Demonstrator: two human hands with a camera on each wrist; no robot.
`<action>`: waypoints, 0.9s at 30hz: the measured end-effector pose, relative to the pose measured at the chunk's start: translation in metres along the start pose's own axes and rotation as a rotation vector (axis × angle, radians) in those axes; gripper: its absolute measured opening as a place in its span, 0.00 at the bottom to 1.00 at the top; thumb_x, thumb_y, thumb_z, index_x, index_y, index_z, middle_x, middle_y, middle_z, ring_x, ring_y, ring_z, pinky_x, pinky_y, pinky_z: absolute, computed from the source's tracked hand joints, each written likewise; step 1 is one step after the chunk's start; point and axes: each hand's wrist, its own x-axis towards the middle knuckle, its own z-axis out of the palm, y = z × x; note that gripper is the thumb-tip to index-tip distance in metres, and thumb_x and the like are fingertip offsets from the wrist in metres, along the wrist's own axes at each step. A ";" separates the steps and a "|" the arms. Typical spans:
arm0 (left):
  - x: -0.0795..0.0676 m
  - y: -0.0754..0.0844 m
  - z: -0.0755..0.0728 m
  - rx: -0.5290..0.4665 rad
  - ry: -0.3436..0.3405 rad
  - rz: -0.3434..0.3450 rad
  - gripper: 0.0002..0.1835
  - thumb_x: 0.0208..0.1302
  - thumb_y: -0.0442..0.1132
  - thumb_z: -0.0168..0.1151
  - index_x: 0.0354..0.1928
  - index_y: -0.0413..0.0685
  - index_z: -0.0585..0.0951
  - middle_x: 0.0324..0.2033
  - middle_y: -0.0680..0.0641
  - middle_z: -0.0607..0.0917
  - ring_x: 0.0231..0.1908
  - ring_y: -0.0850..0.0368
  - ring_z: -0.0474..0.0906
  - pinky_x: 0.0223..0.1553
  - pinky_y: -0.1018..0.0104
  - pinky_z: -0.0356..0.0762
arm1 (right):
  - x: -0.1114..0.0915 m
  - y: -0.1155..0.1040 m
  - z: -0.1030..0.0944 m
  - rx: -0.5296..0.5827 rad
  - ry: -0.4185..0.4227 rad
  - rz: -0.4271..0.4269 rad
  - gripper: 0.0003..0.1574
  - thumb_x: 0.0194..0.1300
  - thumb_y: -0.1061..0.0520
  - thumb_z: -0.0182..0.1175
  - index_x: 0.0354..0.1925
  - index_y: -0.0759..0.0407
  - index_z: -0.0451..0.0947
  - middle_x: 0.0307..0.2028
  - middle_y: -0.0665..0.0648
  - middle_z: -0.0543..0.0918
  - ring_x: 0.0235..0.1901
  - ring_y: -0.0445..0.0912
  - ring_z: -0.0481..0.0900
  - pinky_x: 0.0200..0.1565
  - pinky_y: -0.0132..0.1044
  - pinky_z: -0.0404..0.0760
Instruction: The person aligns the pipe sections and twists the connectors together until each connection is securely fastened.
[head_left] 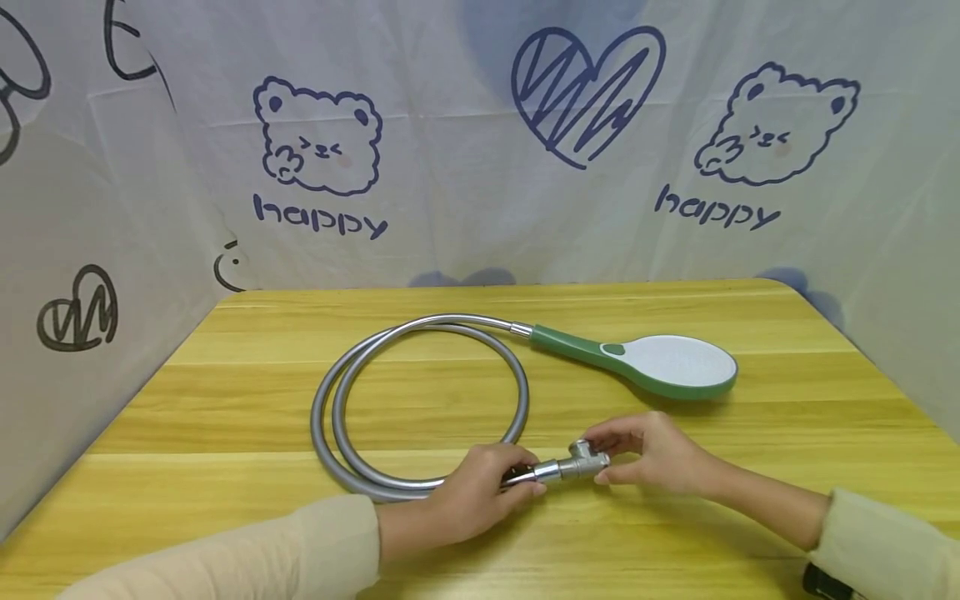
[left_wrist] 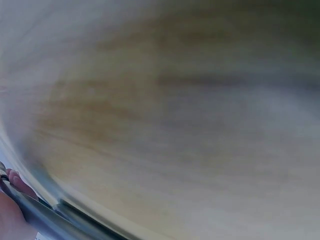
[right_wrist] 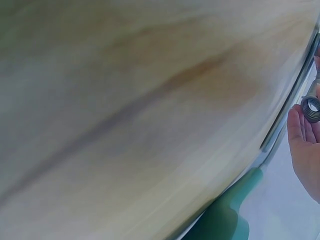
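In the head view, a grey metal shower hose (head_left: 321, 421) lies coiled on the table, its far end joined to a green-and-white shower head (head_left: 678, 365). My left hand (head_left: 476, 496) grips the hose's near end, just behind its chrome nut (head_left: 547, 471). A metal tee fitting (head_left: 581, 462) sits in line against that nut. Fingertips and thumb of my right hand (head_left: 660, 458) hold the fitting at its far side. The right wrist view shows a threaded opening of the tee fitting (right_wrist: 311, 107) beside my fingers. In the left wrist view, only part of the left hand (left_wrist: 10, 220) and hose (left_wrist: 47, 220) shows.
The wood-grain table (head_left: 225, 467) extends around the hose and hands. A white cloth (head_left: 450, 167) with printed bears and hearts hangs behind it and along the sides. A small black object (head_left: 825, 581) shows under the right sleeve at the lower edge.
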 end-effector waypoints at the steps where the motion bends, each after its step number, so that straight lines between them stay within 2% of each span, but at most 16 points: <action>1: 0.000 0.000 0.000 0.003 0.000 0.000 0.09 0.61 0.39 0.61 0.38 0.41 0.81 0.32 0.47 0.84 0.29 0.70 0.71 0.30 0.79 0.72 | 0.000 0.000 0.000 -0.001 0.001 -0.001 0.29 0.48 0.61 0.70 0.47 0.75 0.76 0.42 0.67 0.83 0.36 0.34 0.80 0.42 0.29 0.80; 14: 0.000 0.000 0.002 0.040 0.014 0.017 0.08 0.60 0.39 0.62 0.37 0.41 0.81 0.33 0.47 0.84 0.31 0.68 0.74 0.33 0.79 0.73 | 0.002 0.001 0.002 -0.026 -0.013 -0.005 0.28 0.48 0.63 0.70 0.46 0.75 0.76 0.41 0.67 0.83 0.36 0.33 0.80 0.42 0.29 0.80; 27: 0.000 -0.001 0.004 0.063 0.027 0.015 0.08 0.59 0.39 0.63 0.37 0.41 0.81 0.32 0.48 0.84 0.31 0.68 0.74 0.33 0.79 0.73 | 0.004 0.001 0.002 0.010 -0.030 0.006 0.28 0.48 0.63 0.69 0.47 0.77 0.75 0.42 0.69 0.83 0.37 0.33 0.81 0.43 0.29 0.80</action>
